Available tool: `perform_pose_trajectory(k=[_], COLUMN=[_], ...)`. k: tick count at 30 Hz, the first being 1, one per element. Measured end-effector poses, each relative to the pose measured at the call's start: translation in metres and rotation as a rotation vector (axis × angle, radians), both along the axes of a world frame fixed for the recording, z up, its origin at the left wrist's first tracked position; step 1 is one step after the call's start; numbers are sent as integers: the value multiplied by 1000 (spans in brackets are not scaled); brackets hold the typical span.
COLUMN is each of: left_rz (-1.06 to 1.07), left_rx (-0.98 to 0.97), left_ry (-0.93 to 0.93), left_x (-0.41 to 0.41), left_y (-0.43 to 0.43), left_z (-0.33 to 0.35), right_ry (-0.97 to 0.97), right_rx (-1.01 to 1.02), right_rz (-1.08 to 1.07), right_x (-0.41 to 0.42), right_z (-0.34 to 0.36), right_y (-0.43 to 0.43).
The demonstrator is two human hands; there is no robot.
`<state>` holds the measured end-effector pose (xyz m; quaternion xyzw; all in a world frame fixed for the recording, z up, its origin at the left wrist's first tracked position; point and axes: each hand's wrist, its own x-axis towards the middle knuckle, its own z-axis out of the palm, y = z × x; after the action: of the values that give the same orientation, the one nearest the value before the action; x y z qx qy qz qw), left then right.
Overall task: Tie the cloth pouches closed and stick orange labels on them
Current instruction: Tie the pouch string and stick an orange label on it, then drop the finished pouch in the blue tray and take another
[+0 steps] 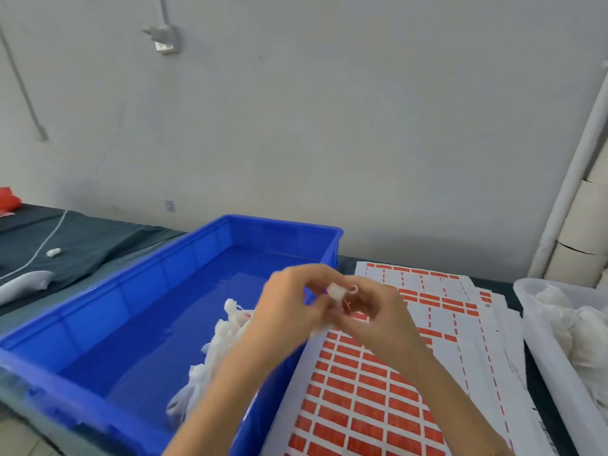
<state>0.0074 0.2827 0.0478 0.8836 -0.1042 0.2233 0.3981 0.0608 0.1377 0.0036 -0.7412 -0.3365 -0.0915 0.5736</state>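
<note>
My left hand (289,301) and my right hand (371,311) meet above the right rim of the blue bin (98,327). Between their fingertips they pinch a small white cloth pouch (335,291); a bit of orange shows just under it, by my right fingers. Several white pouches (217,343) lie in a heap inside the bin near its right wall, partly hidden by my left forearm. A sheet of orange labels (362,403) lies on the table under my right forearm.
More label sheets (460,311), partly peeled, fan out to the right. A clear tray (559,366) with white pouches stands at the right edge. Dark cloth (82,245) covers the table to the left, with a white cord and a small white piece on it.
</note>
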Motion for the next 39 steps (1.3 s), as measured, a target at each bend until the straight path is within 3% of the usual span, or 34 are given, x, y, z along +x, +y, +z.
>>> perform_pose_trajectory(k=[6,11,17,22,27,35,39], left_rz=[184,226,206,53,-183,-503,-641], left_rx=[67,99,73,4,3,-95,19], left_ry=[59,200,187,87,58,119,189], left_x=[43,69,66,52,38,23,21], left_y=[58,80,64,-9,-108,-255,-306], left_z=[8,-16,-33,-18,-24,-52,-64], right_ry=[-42,-20,68,67,46,179,313], right_rx=[-204,-414,-322,-116,-68,-280,-492], right_rz=[-161,-213,-196,-340,-538,-804,-869], right_x=[44,70,55,15,-31,-81,-93], right_z=[22,-1,-15,-6,-6,-5,-11], right_y=[71,106,90,26,-74,-233,-303])
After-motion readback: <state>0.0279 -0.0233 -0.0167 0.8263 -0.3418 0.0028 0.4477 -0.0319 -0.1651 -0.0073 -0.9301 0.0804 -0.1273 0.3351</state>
